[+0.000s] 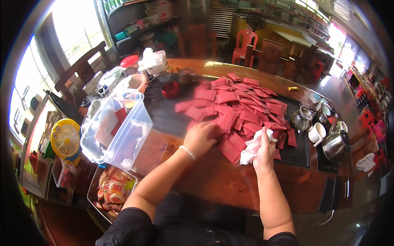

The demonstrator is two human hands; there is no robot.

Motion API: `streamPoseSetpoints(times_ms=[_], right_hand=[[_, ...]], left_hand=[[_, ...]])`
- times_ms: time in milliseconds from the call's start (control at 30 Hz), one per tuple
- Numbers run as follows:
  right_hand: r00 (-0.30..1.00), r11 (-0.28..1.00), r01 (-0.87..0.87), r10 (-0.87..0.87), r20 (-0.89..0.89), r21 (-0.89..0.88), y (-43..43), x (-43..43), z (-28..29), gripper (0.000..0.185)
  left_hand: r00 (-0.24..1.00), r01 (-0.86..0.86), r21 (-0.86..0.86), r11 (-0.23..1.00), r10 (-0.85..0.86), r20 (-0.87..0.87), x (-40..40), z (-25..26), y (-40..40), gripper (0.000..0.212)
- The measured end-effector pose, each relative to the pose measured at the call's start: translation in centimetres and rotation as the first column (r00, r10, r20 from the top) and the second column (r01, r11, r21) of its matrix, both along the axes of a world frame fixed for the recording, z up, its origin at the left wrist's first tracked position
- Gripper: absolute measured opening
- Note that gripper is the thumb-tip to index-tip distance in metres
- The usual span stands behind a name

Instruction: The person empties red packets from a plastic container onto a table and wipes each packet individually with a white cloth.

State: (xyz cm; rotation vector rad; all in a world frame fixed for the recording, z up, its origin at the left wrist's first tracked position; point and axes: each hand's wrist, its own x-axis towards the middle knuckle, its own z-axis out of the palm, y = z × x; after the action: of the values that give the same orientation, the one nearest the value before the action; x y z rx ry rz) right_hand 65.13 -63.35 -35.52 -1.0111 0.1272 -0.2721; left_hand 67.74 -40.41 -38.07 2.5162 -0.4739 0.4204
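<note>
A large heap of small red packets [227, 97] lies on the black tray [303, 153] set in a polished wooden table. My left hand [200, 138], with a white bead bracelet [187, 152] at the wrist, rests against the near left side of the heap; its fingertips are blurred, and whether it grips a packet cannot be told. My right hand [264, 150] is closed on a crumpled white cloth or tissue [251, 150] at the near right of the heap. Larger red packets [229, 150] with a printed emblem lie between my hands.
A clear plastic bin [144, 123] holding red and white items stands left, above a tray of wrapped snacks [115, 187]. A yellow toy-shaped fan [66, 138] is farther left. At right stand a steel kettle [335, 146], a white cup [317, 133] and a glass pot [300, 121]. A red bowl [170, 89] sits beyond.
</note>
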Motion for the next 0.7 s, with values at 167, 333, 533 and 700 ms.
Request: streamPoseSetpoints(times_ms=[167,333,533,700], right_hand=[[0.989,0.984,-0.138,0.130,0.074,0.116,-1.1,0.7,-1.2,0.023],[0.966,0.954,-0.233,0.204,0.160,0.189,-0.6,0.2,-0.4,0.012],[0.976,0.976,-0.188,0.173,0.130,0.110,-0.2,-0.4,0.4,0.023],[0.827,0.500,0.385,0.186,0.530,-0.776,1.2,-0.7,0.5,0.023]], left_hand=[[0.968,-0.208,-0.157,0.965,0.181,-0.174,-1.3,2.5,0.7,0.048],[0.873,-0.113,-0.853,0.509,-0.359,-0.330,-1.3,1.7,1.0,0.042],[0.655,-0.342,-0.921,0.187,-0.656,-0.376,-0.5,2.5,-2.8,0.039],[0.483,-0.588,-0.796,-0.143,-0.852,-0.204,0.1,1.4,-6.9,0.035]])
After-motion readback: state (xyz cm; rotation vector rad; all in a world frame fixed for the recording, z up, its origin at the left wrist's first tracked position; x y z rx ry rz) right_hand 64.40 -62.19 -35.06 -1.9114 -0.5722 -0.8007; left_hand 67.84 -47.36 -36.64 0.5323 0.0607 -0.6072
